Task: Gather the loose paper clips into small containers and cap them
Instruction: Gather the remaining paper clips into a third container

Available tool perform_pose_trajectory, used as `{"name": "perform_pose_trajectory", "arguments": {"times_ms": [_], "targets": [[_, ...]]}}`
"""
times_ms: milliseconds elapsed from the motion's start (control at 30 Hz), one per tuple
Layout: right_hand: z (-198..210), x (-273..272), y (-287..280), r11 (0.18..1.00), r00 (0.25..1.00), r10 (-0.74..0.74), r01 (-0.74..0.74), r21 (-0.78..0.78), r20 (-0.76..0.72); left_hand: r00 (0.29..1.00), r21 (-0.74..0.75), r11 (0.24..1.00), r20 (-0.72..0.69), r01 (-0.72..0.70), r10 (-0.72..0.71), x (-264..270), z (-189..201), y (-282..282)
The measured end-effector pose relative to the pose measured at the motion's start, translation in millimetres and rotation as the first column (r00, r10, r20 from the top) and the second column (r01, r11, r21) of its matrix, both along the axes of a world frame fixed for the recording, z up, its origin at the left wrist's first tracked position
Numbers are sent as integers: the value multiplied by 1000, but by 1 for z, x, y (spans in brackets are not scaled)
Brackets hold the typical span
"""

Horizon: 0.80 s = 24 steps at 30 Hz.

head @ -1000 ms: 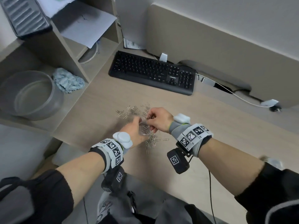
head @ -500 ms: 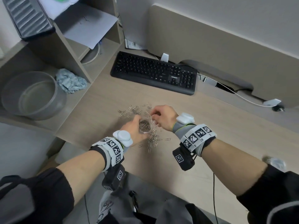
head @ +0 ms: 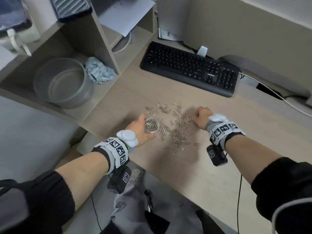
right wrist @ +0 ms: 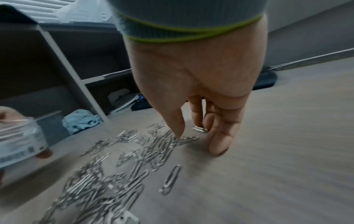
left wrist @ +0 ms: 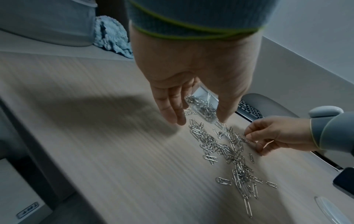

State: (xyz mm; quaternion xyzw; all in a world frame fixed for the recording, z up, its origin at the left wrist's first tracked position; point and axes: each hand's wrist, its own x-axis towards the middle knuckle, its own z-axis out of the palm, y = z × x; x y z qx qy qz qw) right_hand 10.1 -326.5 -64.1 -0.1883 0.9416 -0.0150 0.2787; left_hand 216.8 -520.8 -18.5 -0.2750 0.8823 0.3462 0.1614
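Nearest, along the desk point(head: 211, 174) front edge: left hand point(head: 141, 130) curled round a small clear container point(head: 152, 126), thumb on one side and fingers on the other, mouth open upward and no cap on. Inside, a heap of silver clips, roughly half-full by the left-wrist view point(left wrist: 203, 106), where the transparent wall shows between thumb and fingers.

Just right of the container, touching nothing but the desk: loose paper clips point(head: 177, 130), thin silver wire loops, tangled in a dense band with a few strays at the edges.

At the right rim of that pile: right hand point(head: 201, 118), knuckles up, fingers bent down with tips gathered on clips at the pile's edge. In the right-wrist view point(right wrist: 193, 84), thumb tip pressing on the clips, fingertips point(right wrist: 220, 142) on the desk beside; motion blur there, so a firm pinch on any one clip cannot be told.

Farther back: black keyboard point(head: 189, 68). On the left shelf, a grey bowl point(head: 64, 81) beside a crumpled blue cloth point(head: 99, 71).
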Motion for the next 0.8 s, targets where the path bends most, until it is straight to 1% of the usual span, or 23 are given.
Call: {"name": "perform_pose_trajectory", "arguments": {"times_ms": [67, 167, 233, 300, 333, 400, 467, 500, 567, 667, 800], "targets": [[-4, 12, -13, 996, 996, 84, -84, -13, 28, 1000, 4, 1000, 11, -5, 5, 3, -3, -3], [-5, 26, -28, 969, 965, 238, -243, 36, 107, 1000, 6, 1000, 19, -5, 5, 5, -6, -6], [-1, 19, -36, 976, 970, 217, -216, -24, 108, 999, 2, 1000, 31, -16, 16, 5, -7, -11], [5, 0, -45, 987, 989, 142, -138, -83, 38, 999, 4, 1000, 38, -29, 29, 7, -8, -16], [6, -9, -49, 989, 993, 119, -118, -87, 0, 999, 10, 999, 40, -33, 33, 7, -9, -18], [8, -25, -64, 991, 991, 123, -126, -52, -49, 998, 14, 998, 32, -56, 56, 10, -10, -24], [8, -33, -76, 990, 989, 140, -140, -6, -47, 997, 16, 997, 29, -72, 71, 12, -10, -29], [7, -35, -81, 988, 988, 155, -155, -1, -23, 997, 18, 997, 29, -77, 77, 12, -11, -31], [5, -31, -90, 984, 984, 175, -174, -46, 17, 996, 24, 996, 25, -88, 87, 15, -13, -33], [2, -8, -98, 955, 955, 294, -292, -57, 46, 994, 26, 994, 23, -103, 102, 18, -16, -33], [0, 34, -88, 883, 875, 467, -469, -15, 126, 993, 44, 993, 32, -113, 111, 18, -14, -34]]}}
